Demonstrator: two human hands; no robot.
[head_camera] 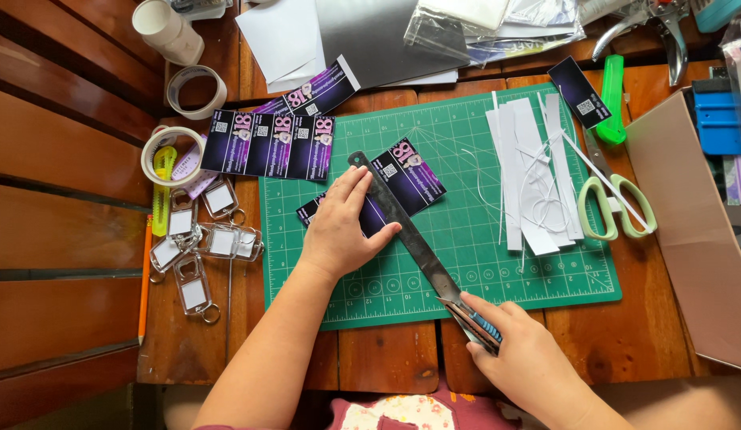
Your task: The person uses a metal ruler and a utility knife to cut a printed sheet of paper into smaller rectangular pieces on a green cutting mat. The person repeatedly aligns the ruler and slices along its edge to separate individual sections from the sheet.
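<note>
Where the slatted wooden table (68,159) meets the person's lap, a green cutting mat (482,263) with a printed grid lies flat on the reddish boards, seen from the head camera looking straight down. The left hand (342,231) rests palm-down with its fingers spread and pressing a long dull metal ruler (402,227) that runs diagonally across a glossy dark purple printed card (410,181) on the mat. The right hand (529,358) is clenched around a slim utility knife (475,325), whose tip sits at the ruler's lower end near the mat's front edge. Thin white paper strips (529,175) and curling offcuts lie in a loose heap on the mat's right half, just beside pale green scissors (617,203). Left of the mat sit a row of matching purple cards (267,143), clear plastic keychain frames (199,247) with metal rings, two rolls of tape (197,89) and an orange pencil (144,279). Grey and white sheets (370,36) lie at the far edge.
</note>
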